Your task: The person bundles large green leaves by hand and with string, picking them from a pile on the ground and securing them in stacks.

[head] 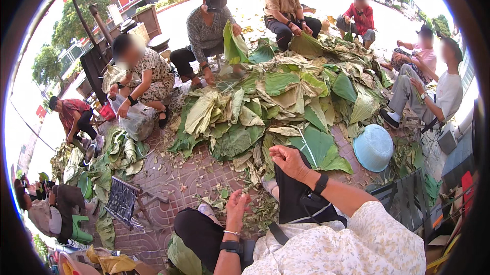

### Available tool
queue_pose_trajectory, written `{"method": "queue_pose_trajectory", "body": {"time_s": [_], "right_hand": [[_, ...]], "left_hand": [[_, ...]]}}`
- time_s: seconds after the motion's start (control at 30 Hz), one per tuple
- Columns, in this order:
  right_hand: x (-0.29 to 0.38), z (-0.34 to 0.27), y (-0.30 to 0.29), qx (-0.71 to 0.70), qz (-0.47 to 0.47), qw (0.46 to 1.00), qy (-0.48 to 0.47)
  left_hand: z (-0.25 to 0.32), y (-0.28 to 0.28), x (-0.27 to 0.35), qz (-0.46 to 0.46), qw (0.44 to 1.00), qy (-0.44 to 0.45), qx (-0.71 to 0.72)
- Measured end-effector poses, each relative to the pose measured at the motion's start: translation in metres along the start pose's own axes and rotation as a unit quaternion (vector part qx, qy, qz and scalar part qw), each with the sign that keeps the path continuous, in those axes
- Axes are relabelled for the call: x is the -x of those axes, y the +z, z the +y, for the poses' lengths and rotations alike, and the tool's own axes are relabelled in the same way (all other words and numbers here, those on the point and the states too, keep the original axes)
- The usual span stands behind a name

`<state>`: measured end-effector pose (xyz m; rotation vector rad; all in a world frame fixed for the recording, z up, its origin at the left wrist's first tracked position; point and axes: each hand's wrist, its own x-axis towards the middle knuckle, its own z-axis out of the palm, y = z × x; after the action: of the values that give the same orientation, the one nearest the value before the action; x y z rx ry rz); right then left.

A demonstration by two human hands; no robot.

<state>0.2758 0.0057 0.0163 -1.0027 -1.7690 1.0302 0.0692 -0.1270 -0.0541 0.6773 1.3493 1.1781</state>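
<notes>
My right hand (291, 163) is above my knee, fingers loosely curled, with nothing visible in it. Just beyond it a large green lotus leaf (323, 150) lies on the paving, and a white string (305, 145) crosses it. My left hand (236, 207) is raised between my knees, fingers partly bent and apart, with no object seen in it. Leaf scraps (264, 208) litter the ground beneath my hands. Ahead rises a big heap of green and dried lotus leaves (281, 87). A folded bundle of leaves (212, 116) lies on its near side.
Several people sit around the heap; one person (214, 34) holds up a leaf. A blue plastic basin (373, 148) rests upside down at right, near a dark slatted chair (405, 194). To the left are a folding stool (124, 200), a green plastic stool (80, 229) and a plastic bag (138, 124).
</notes>
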Motion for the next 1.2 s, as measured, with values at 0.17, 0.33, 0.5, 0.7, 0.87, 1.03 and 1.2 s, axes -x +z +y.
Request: {"method": "queue_pose_trajectory", "body": {"time_s": [0.17,0.33,0.5,0.7,0.87,1.03,1.2], "right_hand": [[0.003,-0.001,0.017,0.012,-0.01,0.998,-0.062],[0.001,-0.004,0.027,-0.016,-0.023,0.998,-0.06],[-0.001,-0.002,0.034,-0.022,-0.029,0.997,-0.063],[-0.004,0.007,0.052,-0.03,-0.012,0.994,-0.108],[-0.005,0.0,0.057,-0.009,-0.05,0.994,-0.097],[-0.005,-0.001,0.065,-0.003,-0.041,0.992,-0.123],[-0.005,-0.002,0.079,-0.002,-0.049,0.989,-0.143]], "left_hand": [[-0.005,-0.003,0.001,0.006,0.999,-0.011,-0.047],[-0.009,-0.002,0.001,0.004,0.996,-0.037,-0.075],[-0.012,-0.001,0.001,0.003,0.995,-0.041,-0.095],[-0.013,-0.002,0.003,-0.006,0.994,-0.058,-0.097],[-0.016,-0.003,0.001,-0.014,0.993,-0.058,-0.106],[-0.014,0.001,0.001,-0.009,0.994,-0.046,-0.103],[-0.013,0.001,0.002,-0.022,0.991,-0.037,-0.126]]}}
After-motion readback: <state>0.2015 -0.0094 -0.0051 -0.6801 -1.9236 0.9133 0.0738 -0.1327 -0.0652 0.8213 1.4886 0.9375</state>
